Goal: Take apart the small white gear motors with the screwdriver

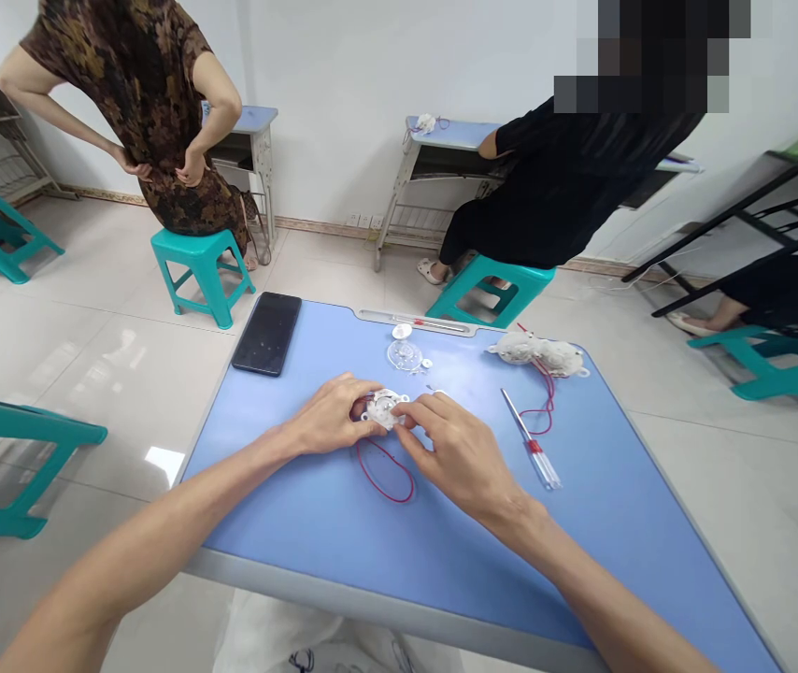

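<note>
Presently, your left hand (335,413) is clamped on a white plastic housing (380,411) above the middle of the blue worktop (315,533). Your right hand (459,447) rests its fingertips on the housing's right side; whether they pinch anything, I cannot tell. A red wire (399,502) loops nearer you; a clear-handled screwdriver (534,449) lies right, a smartphone (267,335) far left.
</note>
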Action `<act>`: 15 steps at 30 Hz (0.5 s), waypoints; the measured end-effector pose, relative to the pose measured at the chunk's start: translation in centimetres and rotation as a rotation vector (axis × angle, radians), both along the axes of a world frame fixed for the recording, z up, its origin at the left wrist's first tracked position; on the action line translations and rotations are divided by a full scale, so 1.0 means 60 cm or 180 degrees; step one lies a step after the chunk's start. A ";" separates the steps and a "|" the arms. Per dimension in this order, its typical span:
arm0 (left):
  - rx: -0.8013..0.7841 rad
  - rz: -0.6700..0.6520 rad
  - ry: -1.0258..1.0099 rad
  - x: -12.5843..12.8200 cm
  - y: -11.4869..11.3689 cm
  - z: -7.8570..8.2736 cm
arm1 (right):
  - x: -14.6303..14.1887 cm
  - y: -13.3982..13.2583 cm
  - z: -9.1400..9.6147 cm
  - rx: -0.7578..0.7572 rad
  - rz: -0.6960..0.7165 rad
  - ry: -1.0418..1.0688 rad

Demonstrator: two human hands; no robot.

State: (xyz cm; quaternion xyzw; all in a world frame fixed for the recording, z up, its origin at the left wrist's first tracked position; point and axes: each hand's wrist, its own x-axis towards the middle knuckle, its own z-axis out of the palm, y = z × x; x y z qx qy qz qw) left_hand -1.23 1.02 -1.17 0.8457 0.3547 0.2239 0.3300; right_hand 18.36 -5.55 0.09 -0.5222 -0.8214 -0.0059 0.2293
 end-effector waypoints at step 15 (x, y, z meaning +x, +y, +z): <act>-0.0064 0.0014 0.0010 0.002 -0.001 0.004 | 0.001 -0.001 0.001 -0.0072 0.0010 0.0186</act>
